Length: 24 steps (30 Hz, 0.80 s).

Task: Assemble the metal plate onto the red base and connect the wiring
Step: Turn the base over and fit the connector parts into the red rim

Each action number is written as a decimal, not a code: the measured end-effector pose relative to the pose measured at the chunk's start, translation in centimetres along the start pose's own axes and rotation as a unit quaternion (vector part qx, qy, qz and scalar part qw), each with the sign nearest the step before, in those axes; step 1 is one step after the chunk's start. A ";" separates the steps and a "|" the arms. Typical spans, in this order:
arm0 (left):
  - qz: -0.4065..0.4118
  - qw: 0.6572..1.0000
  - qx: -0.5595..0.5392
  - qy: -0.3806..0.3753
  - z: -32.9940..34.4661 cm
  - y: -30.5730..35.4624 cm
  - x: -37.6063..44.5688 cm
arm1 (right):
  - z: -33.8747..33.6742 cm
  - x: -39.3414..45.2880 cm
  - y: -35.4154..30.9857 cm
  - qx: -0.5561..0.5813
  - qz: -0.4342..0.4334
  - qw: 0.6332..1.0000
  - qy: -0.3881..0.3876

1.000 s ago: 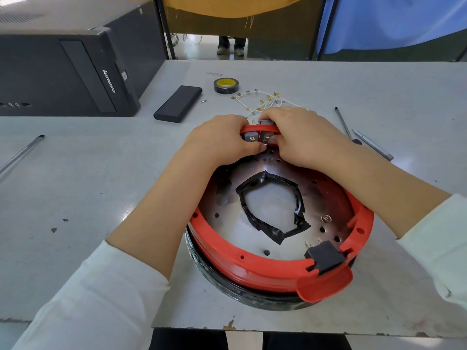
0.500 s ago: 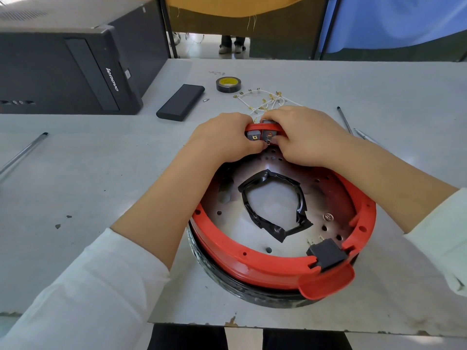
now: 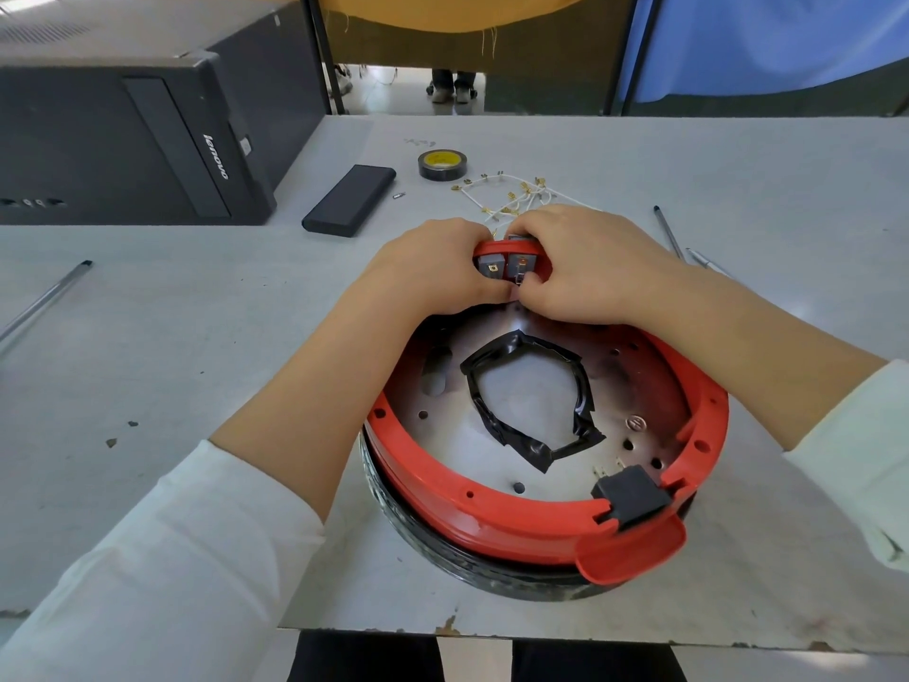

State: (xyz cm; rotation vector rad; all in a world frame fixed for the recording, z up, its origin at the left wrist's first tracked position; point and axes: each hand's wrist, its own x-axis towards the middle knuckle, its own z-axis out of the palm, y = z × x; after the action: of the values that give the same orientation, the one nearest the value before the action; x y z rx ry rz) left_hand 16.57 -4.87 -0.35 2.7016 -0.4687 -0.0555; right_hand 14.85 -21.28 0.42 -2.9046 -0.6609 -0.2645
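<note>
The round red base (image 3: 497,514) lies upside down near the table's front edge. The metal plate (image 3: 442,435) sits inside it, its centre hole edged with black tape (image 3: 580,425). A black plug block (image 3: 632,494) sits at the near rim. At the far rim, two grey switch blocks (image 3: 506,264) show between my hands. My left hand (image 3: 433,268) grips the rim by the left switch. My right hand (image 3: 585,263) grips the rim by the right one, fingers curled under. White wires with brass terminals (image 3: 511,196) lie just behind the base.
A black computer tower (image 3: 133,140) lies at the back left. A black flat bar (image 3: 350,199) and a roll of tape (image 3: 442,164) sit behind the base. Thin rods lie at the left (image 3: 44,300) and right (image 3: 669,233).
Both hands stay on the far rim at the switches. The view has shifted slightly; the grip looks the same.
</note>
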 end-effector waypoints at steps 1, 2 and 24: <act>0.000 1.000 0.001 0.000 0.0 0.0 0.0 | 0.0 0.0 0.0 0.004 0.002 1.000 0.000; -0.001 1.000 0.003 0.000 0.0 0.0 0.0 | -0.1 0.0 0.0 0.006 0.003 1.000 -0.001; -0.004 1.000 -0.002 -0.013 -0.1 0.3 0.1 | -0.6 0.0 -0.4 0.007 0.014 1.000 -0.020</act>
State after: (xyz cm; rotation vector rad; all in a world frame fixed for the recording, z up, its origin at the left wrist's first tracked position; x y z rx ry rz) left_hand 16.55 -5.07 -0.11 2.7008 -0.4661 -0.0950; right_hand 14.54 -21.04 1.03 -2.9112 -0.6251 -0.1984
